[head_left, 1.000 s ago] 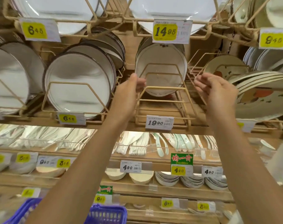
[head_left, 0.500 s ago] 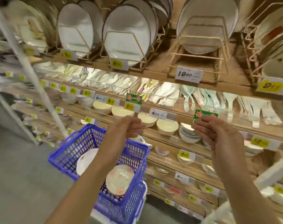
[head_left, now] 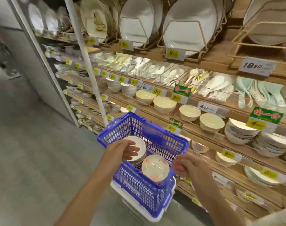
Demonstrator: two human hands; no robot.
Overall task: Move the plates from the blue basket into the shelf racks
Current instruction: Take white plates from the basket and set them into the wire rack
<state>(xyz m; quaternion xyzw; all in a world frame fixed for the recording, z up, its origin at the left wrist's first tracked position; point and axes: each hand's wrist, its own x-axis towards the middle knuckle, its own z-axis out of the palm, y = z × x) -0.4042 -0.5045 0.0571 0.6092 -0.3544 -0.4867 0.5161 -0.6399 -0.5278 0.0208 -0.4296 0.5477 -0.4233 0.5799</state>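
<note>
Head view, aisle beside a wooden shelf unit.

- Blue basket (head_left: pixel 135 185): sits on a white crate (head_left: pixel 148 215) on the floor, just in front of the lower shelves. Its handles are folded down against the rim.
- Plates in basket: a short stack of white plates (head_left: pixel 137 141) lies roughly flat in the left half. One flowered plate (head_left: pixel 155 168), with pink marks on a pale face, stands tilted against the near wall at the right corner, just beside the stack.
- Left hand (head_left: pixel 122 151): palm down over the white stack, fingers (head_left: pixel 132 151) apart and only slightly bent. They clamp on nothing. I cannot tell whether the fingertips touch the top plate or are just above it.
- Right hand (head_left: pixel 186 167): at the basket's right rim, near the flowered plate but apart from it. Fingers loosely curled, holding nothing.
- Shelf racks: on the top shelf, a wire rack (head_left: pixel 201 32) holds large white plates (head_left: pixel 188 18) on edge, with a yellow 6.45 tag (head_left: pixel 174 54) at its foot. To its right, a second wire rack (head_left: pixel 253 44) stands over a 19.90 tag (head_left: pixel 256 66), with a plate at its back.
- Shelves below: spoons (head_left: pixel 219 88) in clear bins, then cream bowls (head_left: pixel 164 104) in a row.
</note>
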